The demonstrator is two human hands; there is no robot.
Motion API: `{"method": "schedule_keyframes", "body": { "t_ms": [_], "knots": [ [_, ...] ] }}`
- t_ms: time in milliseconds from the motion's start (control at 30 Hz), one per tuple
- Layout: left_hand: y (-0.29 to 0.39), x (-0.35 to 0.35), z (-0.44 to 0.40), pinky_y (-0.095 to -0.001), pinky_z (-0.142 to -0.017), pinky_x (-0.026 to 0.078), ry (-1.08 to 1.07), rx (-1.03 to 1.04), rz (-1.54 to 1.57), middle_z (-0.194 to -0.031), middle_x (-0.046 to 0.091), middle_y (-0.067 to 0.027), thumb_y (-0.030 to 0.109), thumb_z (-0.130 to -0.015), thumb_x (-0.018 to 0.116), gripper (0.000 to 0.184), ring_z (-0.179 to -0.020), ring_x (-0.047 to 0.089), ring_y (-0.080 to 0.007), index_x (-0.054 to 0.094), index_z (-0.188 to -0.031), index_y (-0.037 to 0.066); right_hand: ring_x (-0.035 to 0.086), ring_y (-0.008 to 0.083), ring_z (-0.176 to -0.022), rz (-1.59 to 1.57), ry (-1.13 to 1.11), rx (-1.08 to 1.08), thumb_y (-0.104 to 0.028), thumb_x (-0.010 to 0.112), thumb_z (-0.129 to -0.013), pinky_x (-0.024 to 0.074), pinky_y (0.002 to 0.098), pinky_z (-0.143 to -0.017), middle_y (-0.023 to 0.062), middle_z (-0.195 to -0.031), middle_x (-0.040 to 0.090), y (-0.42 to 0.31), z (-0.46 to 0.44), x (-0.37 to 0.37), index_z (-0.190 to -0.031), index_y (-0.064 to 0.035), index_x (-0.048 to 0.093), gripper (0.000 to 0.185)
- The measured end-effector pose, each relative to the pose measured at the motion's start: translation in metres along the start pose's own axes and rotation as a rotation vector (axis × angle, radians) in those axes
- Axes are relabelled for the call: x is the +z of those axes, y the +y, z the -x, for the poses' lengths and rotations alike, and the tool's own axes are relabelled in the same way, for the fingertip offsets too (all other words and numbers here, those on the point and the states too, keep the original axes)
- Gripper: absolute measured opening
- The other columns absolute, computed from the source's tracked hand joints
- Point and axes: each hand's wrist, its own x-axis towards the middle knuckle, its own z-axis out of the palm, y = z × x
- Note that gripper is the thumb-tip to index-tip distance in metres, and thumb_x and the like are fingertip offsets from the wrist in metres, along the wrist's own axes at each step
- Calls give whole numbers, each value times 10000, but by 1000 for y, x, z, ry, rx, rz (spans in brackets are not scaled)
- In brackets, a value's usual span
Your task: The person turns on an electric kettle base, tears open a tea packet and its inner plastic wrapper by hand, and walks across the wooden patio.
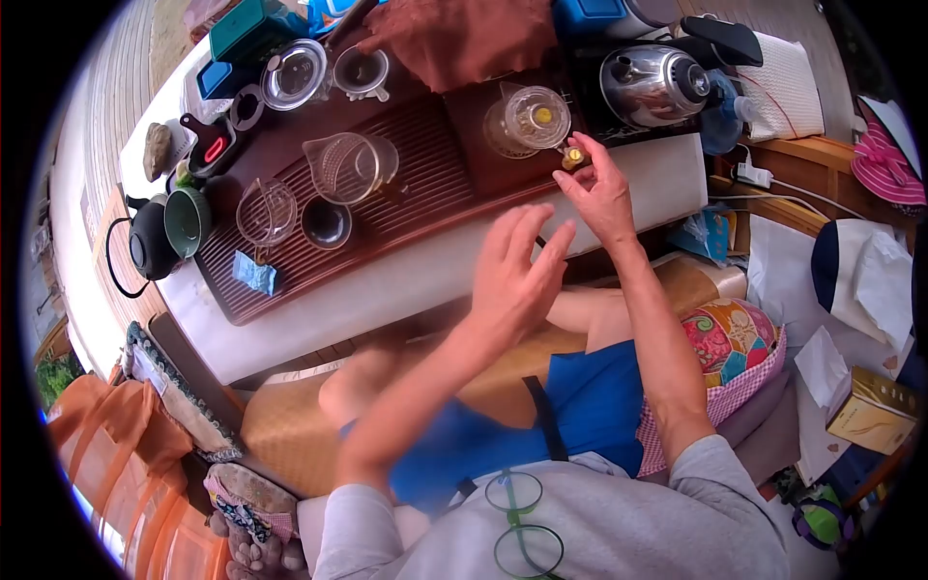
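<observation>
My right hand is at the right end of the brown tea tray, thumb and forefinger closed about a small yellow-and-brown piece whose kind I cannot make out. Just left of those fingertips stands a clear glass pot with a yellow spot at its top. My left hand hangs in front of the tray's near edge, slightly blurred, its fingers apart and nothing plainly held. Farther left on the tray are a glass pitcher, a glass cup, a dark cup and a blue packet.
A steel kettle stands at the back right. A brown cloth lies behind the tray. At the left are a black pot, a green bowl and a device with a red display. A patterned cushion sits beside me.
</observation>
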Motion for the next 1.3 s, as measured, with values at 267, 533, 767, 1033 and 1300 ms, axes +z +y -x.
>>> {"method": "schedule_keyframes", "body": {
  "t_ms": [267,533,767,1033,1300],
  "knots": [
    [-41,4,180,-437,-893,500,-177,-116,30,-1179,600,-154,-11,-707,760,530,-1045,585,-357,601,-1210,40,683,353,-949,144,226,-215,-172,667,-915,529,414,-832,164,-1027,710,24,0,43,-1201,-76,612,306],
    [-18,-1,263,-428,-943,497,-140,-104,-112,-1189,610,-164,44,-794,729,434,-1105,574,-368,603,-1209,38,626,206,-676,180,592,-500,-203,708,-910,552,336,-694,191,-1203,601,31,92,39,-1400,-8,450,587],
    [-54,-59,243,-431,-906,505,124,-75,-322,-1126,639,-135,88,-782,740,412,-1065,599,-348,610,-1170,46,623,133,-676,-82,66,-535,-137,708,-887,537,284,-652,104,-995,680,-2,143,76,-1208,-14,627,353],
    [-138,-143,177,-423,-844,500,510,-149,-473,-1035,619,-130,69,-757,758,365,-997,594,-336,622,-1096,56,670,220,-723,-14,25,-514,-175,712,-871,548,353,-753,161,-1128,660,-58,99,131,-1233,-10,604,413],
    [-174,-135,147,-407,-916,502,376,-161,-467,-1193,572,-157,187,-709,868,543,-1106,577,-340,616,-1165,33,702,318,-798,-27,-52,-450,-184,673,-917,550,416,-752,188,-990,707,-90,28,178,-1177,-10,586,325]
  ]
}}
